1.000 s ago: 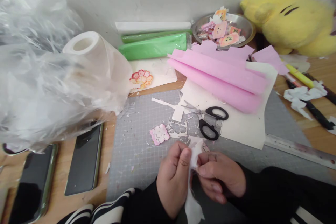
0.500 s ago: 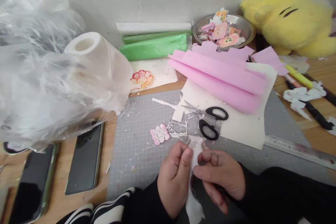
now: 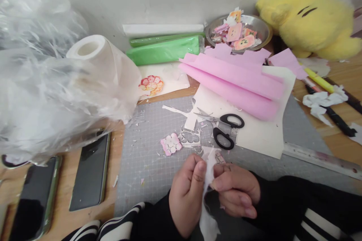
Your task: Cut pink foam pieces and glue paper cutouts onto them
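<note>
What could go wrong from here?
The thin white strip, gripped by the left hand with the right hand at its edge, could tear if pulled hard. The scissors lie open just beyond both hands, so reaching forward may risk a nick. The loose pink-edged cutout on the cutting mat might get knocked aside.

Cutting mat [image 3: 147, 179]: grey, pale grid. Tissue strip [image 3: 208, 175]: plain white. Paper cutout [image 3: 171, 144] on mat: pink border, white circles, dark outlines. Scissors [image 3: 217, 119]: black handles, silver blades. Folded paper [image 3: 232, 83] overlapping mat's far edge: solid pink. Plush [image 3: 319, 30]: yellow, dark eye strokes. Right sleeve [image 3: 285, 199]: black, white bands.
</note>
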The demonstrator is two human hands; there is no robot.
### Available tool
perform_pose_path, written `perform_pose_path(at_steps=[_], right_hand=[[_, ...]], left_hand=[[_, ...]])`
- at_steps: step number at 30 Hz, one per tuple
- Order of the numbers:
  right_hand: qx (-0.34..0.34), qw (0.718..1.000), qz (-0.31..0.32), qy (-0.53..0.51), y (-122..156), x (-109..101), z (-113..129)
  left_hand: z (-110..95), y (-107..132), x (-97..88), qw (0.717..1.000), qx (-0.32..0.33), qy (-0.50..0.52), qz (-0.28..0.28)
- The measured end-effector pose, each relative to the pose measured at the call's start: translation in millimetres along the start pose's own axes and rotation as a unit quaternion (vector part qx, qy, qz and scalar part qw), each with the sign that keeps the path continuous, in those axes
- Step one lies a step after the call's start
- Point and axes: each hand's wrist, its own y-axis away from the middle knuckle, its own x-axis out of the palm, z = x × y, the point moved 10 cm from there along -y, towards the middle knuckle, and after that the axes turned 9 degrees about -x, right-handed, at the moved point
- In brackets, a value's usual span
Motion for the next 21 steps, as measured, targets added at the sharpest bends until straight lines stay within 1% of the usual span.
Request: perform_pose_path(at_steps=[3,8,11,13,14,15,18,20,21], right_hand=[[-0.005,0.998,0.038,-0.043,-1.1,4.7,-1.7],[-0.038,0.978,0.173,-0.108,-1.8,17.6,-1.4],[-0.040,0.970,0.215,-0.108,-0.7,21.8,-1.6],[-0.041,0.967,0.230,-0.102,1.0,26.3,0.1],[-0.039,0.970,0.221,-0.095,1.0,26.6,0.5],[-0.038,0.976,0.197,-0.085,0.0,24.4,0.8],[-0.028,0.997,0.071,-0.010,-3.3,6.0,0.1],[-0.025,0.999,-0.001,0.043,-2.3,-6.6,1.7],[-0.023,0.998,-0.021,0.061,-1.3,-10.2,2.2]], left_hand=[[0.7,0.8,-0.3,1.000,0.003,0.003,0.000],[-2.3,3.2,-0.7,1.000,0.017,0.006,0.004],[-4.2,3.8,0.1,1.000,0.025,0.009,0.005],[-4.1,3.2,0.4,1.000,0.024,0.016,0.004],[-3.4,2.6,0.2,1.000,0.021,0.021,0.003],[-2.4,1.8,-0.3,0.999,0.017,0.028,0.002],[-0.2,-0.3,-4.6,0.999,0.009,0.050,-0.015],[0.0,-1.1,-7.1,0.997,0.010,0.070,-0.025],[0.8,-1.5,-7.0,0.996,0.006,0.085,-0.023]])
